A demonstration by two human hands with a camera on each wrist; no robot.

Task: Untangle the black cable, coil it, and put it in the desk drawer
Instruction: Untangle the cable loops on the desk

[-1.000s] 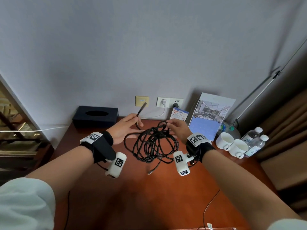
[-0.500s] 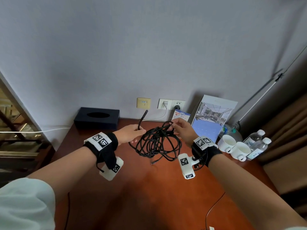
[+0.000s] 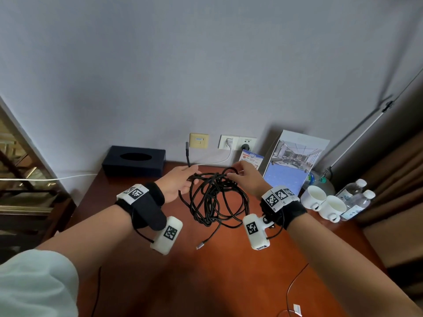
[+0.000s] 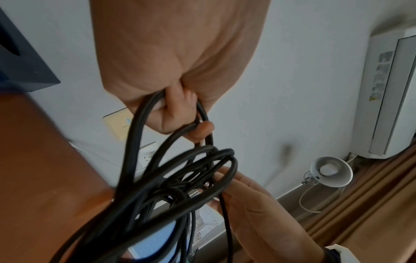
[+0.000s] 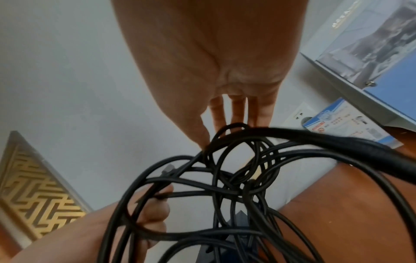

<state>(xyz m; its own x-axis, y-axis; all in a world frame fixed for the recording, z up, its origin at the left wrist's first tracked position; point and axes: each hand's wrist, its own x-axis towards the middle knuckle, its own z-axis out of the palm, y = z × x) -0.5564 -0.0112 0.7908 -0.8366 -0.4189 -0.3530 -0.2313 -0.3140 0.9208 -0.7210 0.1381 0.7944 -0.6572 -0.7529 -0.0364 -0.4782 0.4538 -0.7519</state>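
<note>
While the left hand (image 3: 180,183) grips one end of the black cable (image 3: 215,200) above the desk (image 3: 229,282), its tangled loops hang between both hands, the right hand (image 3: 246,179) pinching a top loop.

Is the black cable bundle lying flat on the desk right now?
No, both hands hold the black cable up, its loops hanging above the desk in the head view.

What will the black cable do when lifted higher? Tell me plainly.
Likely floppy: the black cable droops in loose loops below the left hand and right hand. It probably snags, since strands cross in a knot. Its free plug end would likely dangle and swing.
</note>
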